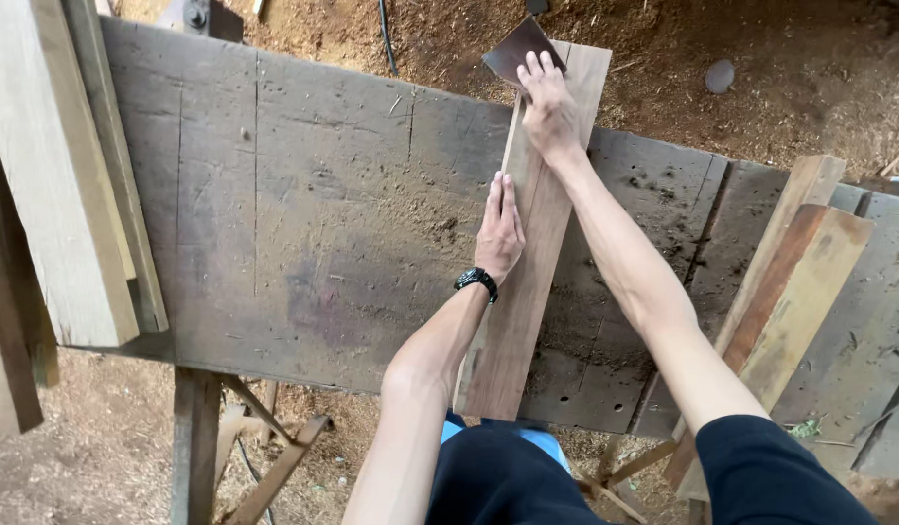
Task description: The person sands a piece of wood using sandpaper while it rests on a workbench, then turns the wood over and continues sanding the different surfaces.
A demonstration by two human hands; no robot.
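1. Plank [527, 282] – a narrow, reddish-brown board lying lengthwise on the grey workbench [303, 233], near end overhanging the front edge, far end projecting past the back edge.
2. Left hand [498, 233] – flat and open, fingers together, pressing along the plank's left edge; a black wristwatch [476, 282] on the wrist.
3. Right hand [548, 107] – fingers spread flat, pinning a dark sheet of sandpaper [515, 49] to the far end.
4. Handling judgement: the plank looks stiff, light and dusty, liable to slide; best held by its long edges near mid-length.
5. Spare boards [790, 292] lean at right; sawdust covers the ground.
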